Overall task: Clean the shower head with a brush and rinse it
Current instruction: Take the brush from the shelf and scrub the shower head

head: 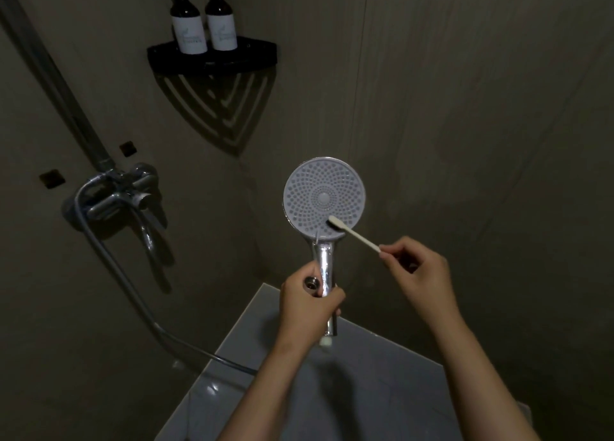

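The scrubbing step is in hand, by the look of it: the left hand is wrapped around the chrome handle of the shower head, holding it upright in the middle of the view with its round nozzle face turned toward the camera, and the right hand pinches the near end of a thin white brush between fingertips and thumb, its bristle end lying on the lower right part of the face. I judge the cleaning under way and the rinse still to come, since no water shows on the face or from the tap on the far left wall. How much of the face has been covered cannot be told; the light is dim and no dirt or foam is plain. A threaded metal fitting shows beside the handle in the left fist, and whether the hose is joined to the handle is unclear, as the hose runs down from the tap and passes out of sight behind the left forearm. The handle's lower end is partly hidden by the fingers. Two bottles stand on a corner shelf far above, their labels unreadable.
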Demonstrator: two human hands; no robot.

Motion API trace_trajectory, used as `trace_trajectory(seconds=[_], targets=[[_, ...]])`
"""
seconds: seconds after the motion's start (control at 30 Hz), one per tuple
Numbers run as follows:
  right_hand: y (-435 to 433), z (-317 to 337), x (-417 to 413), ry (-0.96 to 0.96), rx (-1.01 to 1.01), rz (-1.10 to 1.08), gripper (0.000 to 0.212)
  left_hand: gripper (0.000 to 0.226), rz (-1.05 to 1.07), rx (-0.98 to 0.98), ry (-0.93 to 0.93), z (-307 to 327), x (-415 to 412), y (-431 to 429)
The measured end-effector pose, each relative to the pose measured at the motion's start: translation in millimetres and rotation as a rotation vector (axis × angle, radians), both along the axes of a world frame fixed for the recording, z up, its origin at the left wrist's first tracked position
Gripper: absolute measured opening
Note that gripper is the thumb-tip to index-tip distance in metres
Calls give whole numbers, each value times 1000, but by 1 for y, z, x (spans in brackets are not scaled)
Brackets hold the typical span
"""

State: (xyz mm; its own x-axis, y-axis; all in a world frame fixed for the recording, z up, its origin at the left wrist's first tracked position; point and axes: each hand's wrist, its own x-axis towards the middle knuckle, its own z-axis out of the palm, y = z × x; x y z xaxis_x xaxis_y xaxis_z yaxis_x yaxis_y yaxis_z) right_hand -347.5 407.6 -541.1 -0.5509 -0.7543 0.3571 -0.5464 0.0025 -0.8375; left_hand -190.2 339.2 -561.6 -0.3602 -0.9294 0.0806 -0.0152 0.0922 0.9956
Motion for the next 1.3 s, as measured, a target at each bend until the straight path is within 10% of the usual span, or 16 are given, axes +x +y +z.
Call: trace_trajectory(seconds=[0.3,0.6,0.9,1.13,1.3], targets=[[6,-3,-12,38,-124,-241,7,43,11,26,8,1,2,-2],[7,1,1,-105,39,83,13,44,0,30,18,1,2,-2],[14,-2,-20,11,-80,-260,14,40,-4,15,4,-2,3,-1],[-2,26,12,53,-81,40,7,26,-20,-101,-86,-7,1,1],[-14,17,16,216,-2,-125,5,25,-31,-127,-83,-7,2,5]])
